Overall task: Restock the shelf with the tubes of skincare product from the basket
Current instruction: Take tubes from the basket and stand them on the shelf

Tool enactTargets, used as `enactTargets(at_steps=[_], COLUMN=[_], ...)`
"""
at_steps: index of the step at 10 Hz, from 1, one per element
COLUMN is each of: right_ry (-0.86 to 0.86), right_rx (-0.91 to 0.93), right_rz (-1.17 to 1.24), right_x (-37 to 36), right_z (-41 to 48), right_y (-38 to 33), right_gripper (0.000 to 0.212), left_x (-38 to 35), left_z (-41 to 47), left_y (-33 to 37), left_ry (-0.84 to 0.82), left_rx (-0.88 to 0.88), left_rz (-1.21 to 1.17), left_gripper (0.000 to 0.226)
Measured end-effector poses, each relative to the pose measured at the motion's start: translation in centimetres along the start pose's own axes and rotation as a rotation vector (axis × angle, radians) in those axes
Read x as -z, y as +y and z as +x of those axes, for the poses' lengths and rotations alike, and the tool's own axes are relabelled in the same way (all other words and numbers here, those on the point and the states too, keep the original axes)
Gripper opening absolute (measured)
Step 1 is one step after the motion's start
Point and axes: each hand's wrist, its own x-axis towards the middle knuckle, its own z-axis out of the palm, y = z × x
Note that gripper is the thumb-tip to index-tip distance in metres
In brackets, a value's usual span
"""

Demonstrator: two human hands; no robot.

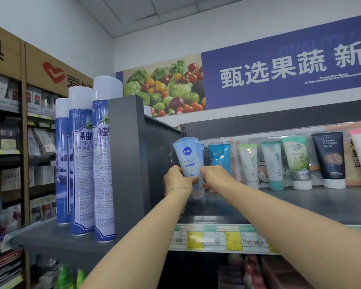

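Held cap down at left end of shelf (300, 203), just beside side panel (129, 163): pale-blue tube (187, 155); gripped low by left hand (176, 180) and right hand (214, 178), close together, fingers curled round it; judged liable to topple if released before cap sat flat, or to knock neighbouring blue tube (220, 157) and fell the row; counted: 1 tube in hand, possibly 2; 6 standing tubes (298, 161); 3 spray cans (82, 163); 0 baskets in view.

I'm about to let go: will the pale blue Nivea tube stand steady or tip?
Probably tippy: the Nivea tube is tall, widest on top, cap-down. Likely light: left hand and right hand merely pinch it. The green tube nearby stands cap-down, so it may hold.
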Motion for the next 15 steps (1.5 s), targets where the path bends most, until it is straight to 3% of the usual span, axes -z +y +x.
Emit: enactTargets(at_steps=[3, 5, 7, 10, 13, 15], right_ry=[-0.008, 0.041, 0.031, -0.002, -0.017, 0.105], right_rx=[0.016, 0.025, -0.017, -0.014, 0.027, 0.155], right_rz=[-0.122, -0.036, 0.020, -0.095, -0.225, -0.384], right_x=[-0.5, -0.6, -0.8, -1.3, -1.0, 0.8], right_z=[0.4, 0.6, 0.4, 0.7, 0.2, -1.8], right_y=[0.3, 0.6, 0.8, 1.3, 1.1, -0.4], right_gripper=[0.034, 0.013, 0.023, 0.033, 0.015, 0.017], left_x=[-0.7, -1.2, -1.4, -1.6, -1.0, 0.6], left_z=[0.7, 0.9, 1.0, 1.1, 0.4, -1.0], left_y=[-0.5, -0.9, -0.8, -0.9, 0.1, 1.6], left_ry=[-0.049, -0.063, -0.098, -0.154, -0.156, -0.154], left_rx=[0.015, -0.041, -0.023, -0.019, -0.010, -0.165], left_rz=[0.113, 0.226, 0.262, 0.294, 0.323, 0.476], left_gripper=[0.033, 0.035, 0.036, 0.037, 0.047, 0.044])
